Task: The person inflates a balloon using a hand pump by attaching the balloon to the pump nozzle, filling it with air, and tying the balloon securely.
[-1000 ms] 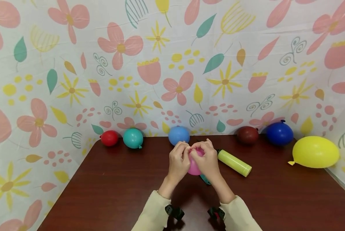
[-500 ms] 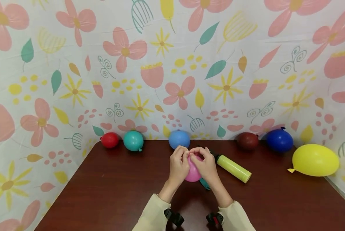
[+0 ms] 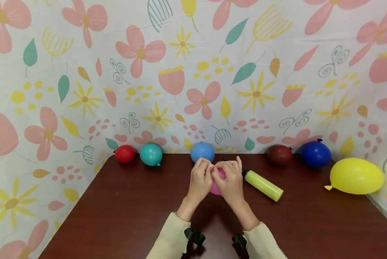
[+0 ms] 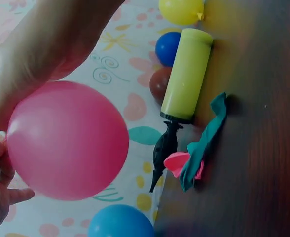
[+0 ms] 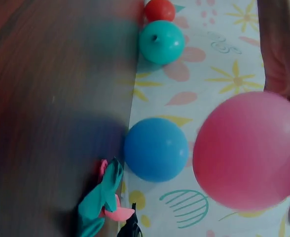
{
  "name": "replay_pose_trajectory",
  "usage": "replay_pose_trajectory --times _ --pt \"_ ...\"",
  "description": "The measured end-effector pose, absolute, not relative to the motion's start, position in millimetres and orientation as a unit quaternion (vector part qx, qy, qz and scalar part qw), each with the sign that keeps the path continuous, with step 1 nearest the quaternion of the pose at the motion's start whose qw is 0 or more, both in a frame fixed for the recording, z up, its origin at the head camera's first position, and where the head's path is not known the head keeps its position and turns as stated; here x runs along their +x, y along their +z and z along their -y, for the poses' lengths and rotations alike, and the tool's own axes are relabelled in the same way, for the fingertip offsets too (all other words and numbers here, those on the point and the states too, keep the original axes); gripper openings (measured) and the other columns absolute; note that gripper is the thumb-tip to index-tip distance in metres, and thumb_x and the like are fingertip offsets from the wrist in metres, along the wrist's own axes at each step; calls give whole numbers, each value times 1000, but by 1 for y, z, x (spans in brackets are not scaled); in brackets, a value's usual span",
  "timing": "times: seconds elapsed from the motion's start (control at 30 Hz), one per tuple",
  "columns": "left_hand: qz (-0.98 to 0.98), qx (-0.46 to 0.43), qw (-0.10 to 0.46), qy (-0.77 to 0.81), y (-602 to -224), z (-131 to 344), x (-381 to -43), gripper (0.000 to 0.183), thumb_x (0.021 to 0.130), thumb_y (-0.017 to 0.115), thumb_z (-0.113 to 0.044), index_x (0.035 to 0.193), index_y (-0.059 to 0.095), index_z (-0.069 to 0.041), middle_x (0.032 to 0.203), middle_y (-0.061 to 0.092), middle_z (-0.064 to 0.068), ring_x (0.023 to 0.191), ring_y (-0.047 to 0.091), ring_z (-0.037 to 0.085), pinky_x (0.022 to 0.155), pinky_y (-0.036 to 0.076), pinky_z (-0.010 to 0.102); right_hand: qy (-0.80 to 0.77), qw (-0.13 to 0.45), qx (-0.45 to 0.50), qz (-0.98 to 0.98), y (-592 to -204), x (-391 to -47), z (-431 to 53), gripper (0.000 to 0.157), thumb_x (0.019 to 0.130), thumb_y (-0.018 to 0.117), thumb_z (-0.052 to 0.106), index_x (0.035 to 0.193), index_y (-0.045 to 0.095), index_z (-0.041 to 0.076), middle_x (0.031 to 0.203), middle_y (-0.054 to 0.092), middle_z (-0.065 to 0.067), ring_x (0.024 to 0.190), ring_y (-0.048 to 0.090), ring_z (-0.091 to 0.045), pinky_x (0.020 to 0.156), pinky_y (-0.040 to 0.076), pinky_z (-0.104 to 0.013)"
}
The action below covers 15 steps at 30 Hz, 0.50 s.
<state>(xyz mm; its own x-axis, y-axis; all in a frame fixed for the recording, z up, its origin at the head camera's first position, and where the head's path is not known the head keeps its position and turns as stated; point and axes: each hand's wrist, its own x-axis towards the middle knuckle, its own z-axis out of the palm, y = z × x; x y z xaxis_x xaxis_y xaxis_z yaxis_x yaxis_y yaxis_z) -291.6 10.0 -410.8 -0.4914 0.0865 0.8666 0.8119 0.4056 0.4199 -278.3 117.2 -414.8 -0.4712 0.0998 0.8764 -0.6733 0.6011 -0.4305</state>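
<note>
Both hands meet over the middle of the table, fingertips together at the neck of an inflated pink balloon [image 3: 216,188]. My left hand [image 3: 199,181] pinches the neck from one side, and my right hand [image 3: 231,180] pinches it from the other, its little finger raised. The round body hangs below the fingers, partly hidden by the hands in the head view. In the left wrist view the same pink balloon [image 4: 68,140] looks taut and round. The fingers cover most of the neck.
A yellow-green hand pump [image 3: 263,185] lies right of the hands. Limp teal [image 4: 202,145] and pink balloons [image 4: 176,162] lie near its nozzle. Along the back stand red [image 3: 124,153], teal [image 3: 151,154], light blue [image 3: 202,151], maroon [image 3: 279,154] and dark blue balloons [image 3: 316,154]; a yellow balloon [image 3: 356,176] is far right.
Both hands stay together at the balloon's neck while the fingers shift. The right little finger has lifted. The limp teal balloon seen beside the right wrist is now hidden in the head view.
</note>
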Motion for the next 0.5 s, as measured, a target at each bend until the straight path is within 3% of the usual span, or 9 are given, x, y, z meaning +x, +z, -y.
replay_pose_trajectory --times 0.1,0.2,0.3,0.4,0.5 --pt "740 -308 390 -454 -410 -6 -294 19 92 57 6 74 58 0 80 58 11 74 57 20 64 48 22 457 423 178 762 -414 -278 -118 7 77 68 -8 79 66 -1 81 71 -16 87 57 -29 102 38 -64" --pt "742 -308 377 -460 -411 -3 -297 18 92 57 5 74 60 0 81 60 12 74 59 21 66 50 22 526 328 135 773 -411 -276 -120 5 84 67 -3 83 68 1 91 71 -14 95 53 -19 94 48 -44" --pt "742 -301 367 -474 -410 -1 -299 19 91 58 5 73 60 0 81 61 12 74 60 21 66 50 22 562 240 96 786 -406 -274 -121 6 91 65 6 91 70 5 101 67 -11 98 47 -10 84 49 -27" --pt "744 -301 357 -478 -410 -1 -297 19 92 58 3 73 60 0 82 61 13 73 60 21 64 49 21 569 209 85 791 -404 -274 -123 8 93 62 8 94 70 5 103 63 -12 98 45 -8 85 47 -24" --pt "752 -309 360 -458 -412 -5 -294 20 94 57 1 74 59 0 82 59 12 76 57 20 66 49 21 544 249 114 793 -408 -277 -126 6 90 62 1 90 68 0 98 66 -15 98 47 -16 92 46 -35"
